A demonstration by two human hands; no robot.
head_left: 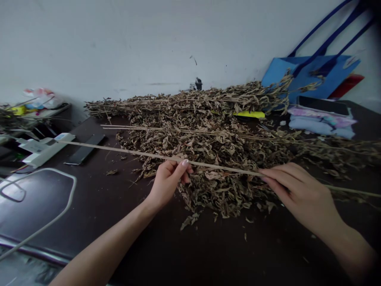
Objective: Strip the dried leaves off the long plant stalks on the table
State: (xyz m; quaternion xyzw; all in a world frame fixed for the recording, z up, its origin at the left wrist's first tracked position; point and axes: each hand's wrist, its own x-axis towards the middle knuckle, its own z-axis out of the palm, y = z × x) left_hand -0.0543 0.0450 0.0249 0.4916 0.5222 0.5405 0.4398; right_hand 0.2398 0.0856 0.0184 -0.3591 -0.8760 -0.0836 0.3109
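Observation:
A long, thin dried plant stem runs across the view, sloping down to the right. My left hand pinches it near the middle, thumb on top. Further right, my right hand has its thumb and fingers closed round the same stem, which continues past the wrist. The stretch left of my right hand looks bare of leaves. Below and behind it lies a wide heap of dry brown leaves, and more dried stalks with leaves on them are stacked at the back.
On the left of the dark table are a white power strip, a black phone and a looped pale cable. At the back right stand a blue bag and a phone on folded cloth.

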